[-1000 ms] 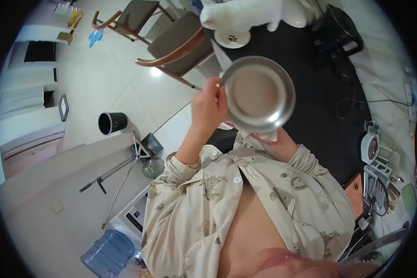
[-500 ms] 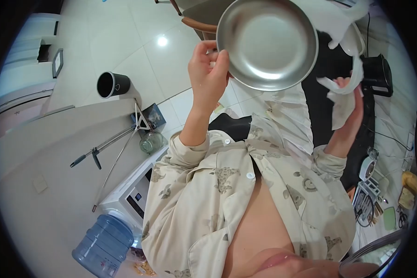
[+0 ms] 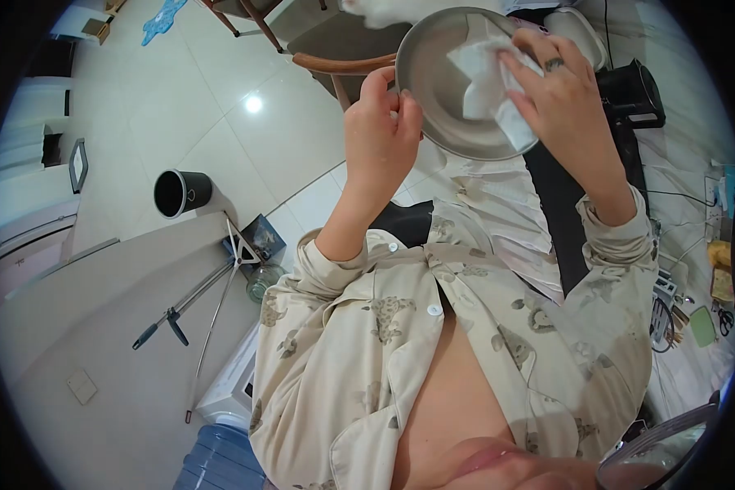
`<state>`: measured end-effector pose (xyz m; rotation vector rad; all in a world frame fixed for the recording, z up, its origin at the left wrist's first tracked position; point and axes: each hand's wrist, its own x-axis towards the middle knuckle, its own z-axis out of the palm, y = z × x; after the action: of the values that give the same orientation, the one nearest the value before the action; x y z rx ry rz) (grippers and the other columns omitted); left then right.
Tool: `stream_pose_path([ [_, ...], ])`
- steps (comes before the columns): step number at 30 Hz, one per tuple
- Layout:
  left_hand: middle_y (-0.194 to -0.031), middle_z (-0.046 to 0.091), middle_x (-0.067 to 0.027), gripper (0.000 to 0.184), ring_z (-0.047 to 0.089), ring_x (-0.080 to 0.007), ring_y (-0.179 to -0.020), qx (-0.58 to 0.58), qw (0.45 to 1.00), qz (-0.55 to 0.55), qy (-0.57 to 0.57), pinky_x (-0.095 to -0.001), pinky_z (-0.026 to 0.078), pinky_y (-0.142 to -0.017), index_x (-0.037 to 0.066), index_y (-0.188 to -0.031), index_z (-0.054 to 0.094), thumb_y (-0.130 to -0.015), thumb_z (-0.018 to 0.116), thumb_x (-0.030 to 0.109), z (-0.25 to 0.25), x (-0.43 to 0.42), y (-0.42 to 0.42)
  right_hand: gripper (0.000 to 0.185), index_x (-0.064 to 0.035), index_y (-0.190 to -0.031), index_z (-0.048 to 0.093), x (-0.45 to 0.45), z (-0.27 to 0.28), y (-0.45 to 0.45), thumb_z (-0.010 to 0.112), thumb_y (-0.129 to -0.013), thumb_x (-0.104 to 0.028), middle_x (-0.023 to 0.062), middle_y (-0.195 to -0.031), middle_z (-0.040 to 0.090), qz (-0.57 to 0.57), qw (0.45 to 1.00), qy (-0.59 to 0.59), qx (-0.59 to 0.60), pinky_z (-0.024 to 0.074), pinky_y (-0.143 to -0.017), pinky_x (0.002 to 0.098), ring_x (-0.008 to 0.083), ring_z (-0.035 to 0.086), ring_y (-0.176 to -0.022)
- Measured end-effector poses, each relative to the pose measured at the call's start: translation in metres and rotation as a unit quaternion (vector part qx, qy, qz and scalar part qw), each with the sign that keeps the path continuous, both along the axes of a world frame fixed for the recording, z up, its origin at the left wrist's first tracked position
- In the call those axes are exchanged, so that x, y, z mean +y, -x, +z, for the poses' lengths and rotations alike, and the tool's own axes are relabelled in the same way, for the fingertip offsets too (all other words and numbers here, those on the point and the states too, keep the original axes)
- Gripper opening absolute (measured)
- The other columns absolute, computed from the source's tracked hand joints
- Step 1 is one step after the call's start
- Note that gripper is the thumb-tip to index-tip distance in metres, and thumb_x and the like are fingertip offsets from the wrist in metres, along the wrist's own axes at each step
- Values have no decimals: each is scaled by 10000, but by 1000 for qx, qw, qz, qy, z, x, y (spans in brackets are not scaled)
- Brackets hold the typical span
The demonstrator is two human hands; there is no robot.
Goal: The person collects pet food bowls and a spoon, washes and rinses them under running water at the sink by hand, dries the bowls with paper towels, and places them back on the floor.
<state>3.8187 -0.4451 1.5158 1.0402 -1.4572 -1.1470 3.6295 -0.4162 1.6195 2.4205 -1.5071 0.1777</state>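
A round metal pan (image 3: 433,90) is held up at the top centre, its inner face turned toward me. My left hand (image 3: 380,131) grips its left edge, thumb and fingers pressed together there. Inside the pan, a crumpled white tissue (image 3: 483,80) lies under the fingertips of my right hand (image 3: 559,94), which pinches it against the right part of the pan. A ring shows on one finger of my right hand. The pan's handle cannot be made out.
Behind the pan are a wooden chair (image 3: 335,64) and part of a white cat (image 3: 416,10). A black kettle (image 3: 633,94) stands to the right. A black bin (image 3: 182,193) is on the floor at left, near a folded stand (image 3: 241,253) and a blue water bottle (image 3: 220,461).
My right hand has come in from the right with the tissue and now presses it into the pan. My left hand still holds the pan. The view has shifted.
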Motion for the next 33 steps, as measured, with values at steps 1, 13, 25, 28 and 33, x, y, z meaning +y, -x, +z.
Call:
stream_pose_path([
  [1,-636,638,-74,254,563,-96,-479,-61,997,19,49,-216,442,-448,-65,-1074,524,-841,520,35,-2,-1,0,268,-33,-1020,597,-5,-9,2,592,-752,-55,104,-1133,534,-39,999,28,24,418,-865,365,266,500,-1039],
  [13,-609,622,-100,241,569,-118,-473,-173,980,-8,96,-252,437,-481,-45,-1064,551,-844,530,51,-19,-11,-2,207,-4,-893,612,-30,-93,13,624,-687,-23,103,-1105,570,4,974,12,-226,485,-770,365,283,572,-955],
  [25,-617,629,-132,277,598,-186,-516,-264,954,118,-75,-302,454,-531,-60,-1071,543,-833,525,80,-94,-60,-16,167,12,-891,637,-90,-252,209,555,-754,-36,139,-1011,606,-262,791,9,-553,478,-779,348,310,600,-860],
  [28,-611,628,-126,280,586,-166,-498,-286,943,148,-79,-286,443,-511,-69,-1076,539,-838,523,76,-83,-71,7,254,2,-922,638,-144,-342,258,562,-802,-209,187,-1035,584,-280,871,-23,-404,444,-832,414,359,565,-931],
  [33,-604,620,-122,280,581,-171,-498,-296,931,185,-108,-298,435,-508,-57,-1083,540,-834,528,72,-86,-96,28,457,16,-1072,571,-148,-318,229,610,-788,-340,196,-1217,489,-171,979,37,-109,353,-978,414,366,416,-1178],
])
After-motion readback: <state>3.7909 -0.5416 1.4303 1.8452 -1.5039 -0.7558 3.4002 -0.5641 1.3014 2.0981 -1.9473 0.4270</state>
